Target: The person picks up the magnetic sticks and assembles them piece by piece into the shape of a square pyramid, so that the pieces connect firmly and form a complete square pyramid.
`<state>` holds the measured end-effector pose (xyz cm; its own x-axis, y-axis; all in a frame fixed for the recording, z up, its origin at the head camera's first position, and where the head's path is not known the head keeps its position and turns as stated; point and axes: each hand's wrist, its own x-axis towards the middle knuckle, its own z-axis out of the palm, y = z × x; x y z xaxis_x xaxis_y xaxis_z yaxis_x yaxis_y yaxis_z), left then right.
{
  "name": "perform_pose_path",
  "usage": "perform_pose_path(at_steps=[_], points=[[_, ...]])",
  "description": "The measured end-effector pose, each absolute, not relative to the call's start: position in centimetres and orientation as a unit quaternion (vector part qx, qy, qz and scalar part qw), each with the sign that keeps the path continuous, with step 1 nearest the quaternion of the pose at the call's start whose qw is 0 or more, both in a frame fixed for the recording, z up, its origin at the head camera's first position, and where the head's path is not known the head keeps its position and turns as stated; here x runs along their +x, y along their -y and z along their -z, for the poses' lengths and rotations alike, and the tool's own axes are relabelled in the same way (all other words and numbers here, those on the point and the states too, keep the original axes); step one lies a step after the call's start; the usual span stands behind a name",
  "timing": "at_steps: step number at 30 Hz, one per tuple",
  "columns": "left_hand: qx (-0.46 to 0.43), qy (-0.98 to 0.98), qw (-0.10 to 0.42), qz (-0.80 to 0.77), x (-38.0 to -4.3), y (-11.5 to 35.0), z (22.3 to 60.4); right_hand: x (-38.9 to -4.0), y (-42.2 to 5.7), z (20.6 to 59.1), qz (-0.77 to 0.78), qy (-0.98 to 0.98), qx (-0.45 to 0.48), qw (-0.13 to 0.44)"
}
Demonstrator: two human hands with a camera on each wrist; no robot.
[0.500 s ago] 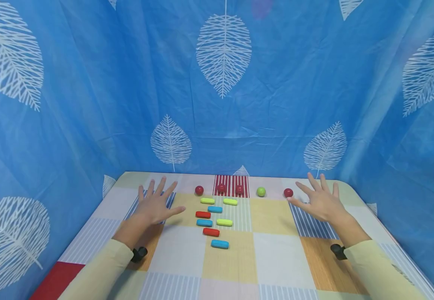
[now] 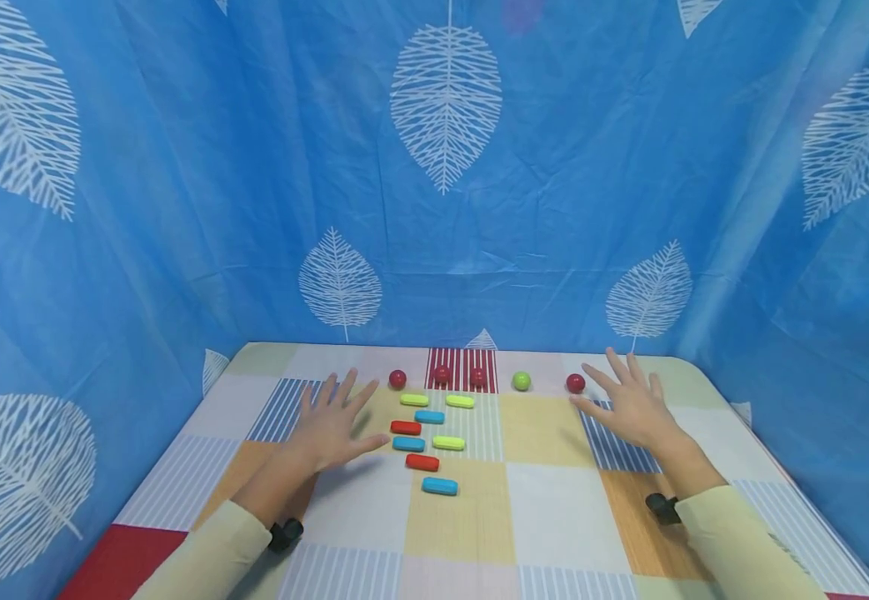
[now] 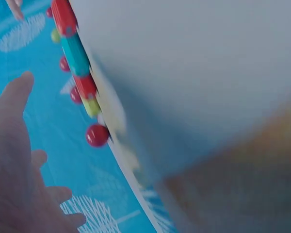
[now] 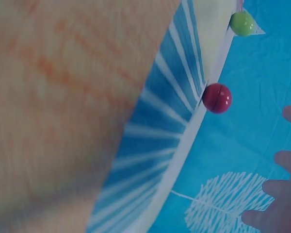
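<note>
Left hand [image 2: 327,435] near 8 blocks [image 2: 448,443], right hand [image 2: 635,411] near 1 red ball [image 2: 575,383] by the tabletop's [image 2: 554,504] far edge; each grip spread.

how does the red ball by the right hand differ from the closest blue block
The red ball is round; the blue block is long and bar-shaped. The red ball sits near the far edge of the table, while the blue block lies nearer the viewer. Both rest on the table, held by neither hand.

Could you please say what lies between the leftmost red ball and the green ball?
The head view shows two other red balls between the leftmost red ball and the green ball.
</note>
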<state>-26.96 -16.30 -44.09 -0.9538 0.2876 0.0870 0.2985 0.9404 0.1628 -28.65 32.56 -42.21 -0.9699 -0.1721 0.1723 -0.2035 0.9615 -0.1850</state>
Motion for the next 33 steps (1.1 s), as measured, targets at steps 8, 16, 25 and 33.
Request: perform_pose_path(at_steps=[8,16,25,33], points=[[-0.203,0.967,0.029,0.153,-25.3,14.1,44.4,-29.9,-31.8,43.2,-0.177,0.973,0.106,0.104],[-0.245,0.938,-0.002,0.245,-23.3,11.8,44.3,-31.2,-31.7,44.2,-0.239,0.958,0.099,0.123],[-0.272,0.895,-0.053,0.350,-21.5,9.6,43.9,-33.0,-32.6,45.1,-0.314,0.937,0.086,0.128],[-0.274,0.887,-0.055,0.366,-21.0,8.6,44.3,-33.8,-32.5,45.3,-0.336,0.938,0.035,0.082]])
